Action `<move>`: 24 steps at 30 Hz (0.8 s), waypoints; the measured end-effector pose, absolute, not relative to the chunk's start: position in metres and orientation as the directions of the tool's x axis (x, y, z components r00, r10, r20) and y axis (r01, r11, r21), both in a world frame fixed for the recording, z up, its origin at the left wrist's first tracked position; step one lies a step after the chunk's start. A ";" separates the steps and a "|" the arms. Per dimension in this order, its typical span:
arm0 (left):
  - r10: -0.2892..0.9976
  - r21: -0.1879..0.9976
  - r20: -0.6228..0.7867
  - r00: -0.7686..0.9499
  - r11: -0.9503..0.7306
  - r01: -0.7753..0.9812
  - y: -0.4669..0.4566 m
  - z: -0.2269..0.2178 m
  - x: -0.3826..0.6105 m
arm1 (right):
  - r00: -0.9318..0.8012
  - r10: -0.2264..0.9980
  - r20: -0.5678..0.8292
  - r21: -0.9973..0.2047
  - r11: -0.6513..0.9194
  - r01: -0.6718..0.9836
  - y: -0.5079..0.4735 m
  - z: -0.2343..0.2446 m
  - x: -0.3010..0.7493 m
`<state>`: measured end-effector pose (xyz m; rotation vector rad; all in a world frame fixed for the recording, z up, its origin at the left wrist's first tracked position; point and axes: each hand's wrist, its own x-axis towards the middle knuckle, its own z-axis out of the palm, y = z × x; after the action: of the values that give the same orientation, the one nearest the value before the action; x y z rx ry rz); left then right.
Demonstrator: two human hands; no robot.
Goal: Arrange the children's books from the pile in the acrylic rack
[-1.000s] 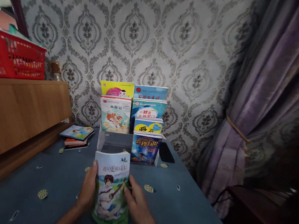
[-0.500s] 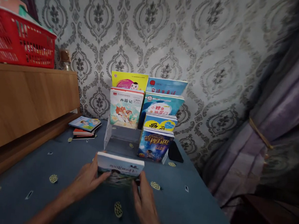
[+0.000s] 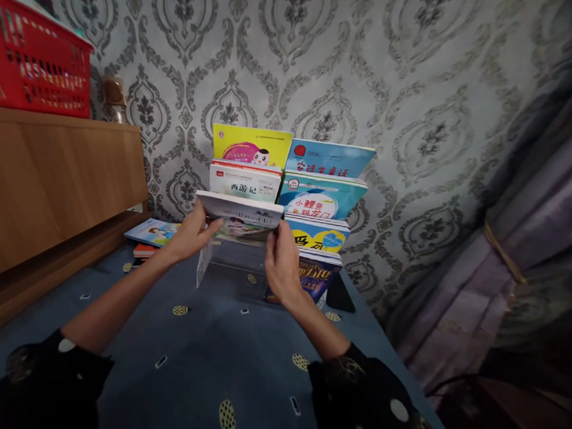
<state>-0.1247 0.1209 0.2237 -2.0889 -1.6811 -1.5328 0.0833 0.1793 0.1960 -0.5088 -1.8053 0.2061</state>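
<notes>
Both hands hold one picture book (image 3: pixel 242 216), tilted so its top edge faces me, over the left front part of a clear tiered book stand (image 3: pixel 231 266). My left hand (image 3: pixel 191 233) grips the book's left side and my right hand (image 3: pixel 282 261) grips its right side, fingers closed on it. The stand holds several children's books: a yellow one (image 3: pixel 250 146) and a blue one (image 3: pixel 328 159) at the back, more below them. The front left slot behind the held book shows bare clear plastic.
A small stack of books (image 3: pixel 151 237) lies on the blue spotted tabletop (image 3: pixel 212 368) left of the stand. A dark phone (image 3: pixel 342 294) lies to its right. A wooden cabinet (image 3: pixel 43 186) with a red basket (image 3: pixel 29 58) stands left; a purple curtain (image 3: pixel 523 248) hangs right.
Both hands have lifted the book off the tabletop and carried it forward to the stand, tipping its cover away from me. My arms have stretched out.
</notes>
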 end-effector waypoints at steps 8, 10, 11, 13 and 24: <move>0.768 0.488 0.632 -0.105 -0.289 0.824 0.141 0.205 -0.145 | -0.262 0.535 0.803 -0.476 0.841 0.258 0.200 0.176 0.067; 0.780 0.501 0.615 -0.113 -0.276 0.821 0.145 0.200 -0.148 | -0.267 0.544 0.795 -0.482 0.835 0.266 0.206 0.170 0.063; 0.785 0.505 0.608 -0.121 -0.264 0.821 0.148 0.198 -0.150 | -0.270 0.552 0.789 -0.488 0.830 0.269 0.210 0.168 0.060; 0.787 0.512 0.600 -0.141 -0.243 0.824 0.154 0.194 -0.153 | -0.285 0.570 0.771 -0.504 0.819 0.274 0.218 0.163 0.055; 0.670 0.458 0.720 -0.183 -0.259 0.851 0.168 0.176 -0.164 | -0.288 0.658 0.696 -0.540 0.744 0.394 0.216 0.132 0.039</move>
<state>-0.1637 0.1684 0.1755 -1.8747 -1.7835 -1.4224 0.0393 0.2163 0.1317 -0.8049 -1.9173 0.3224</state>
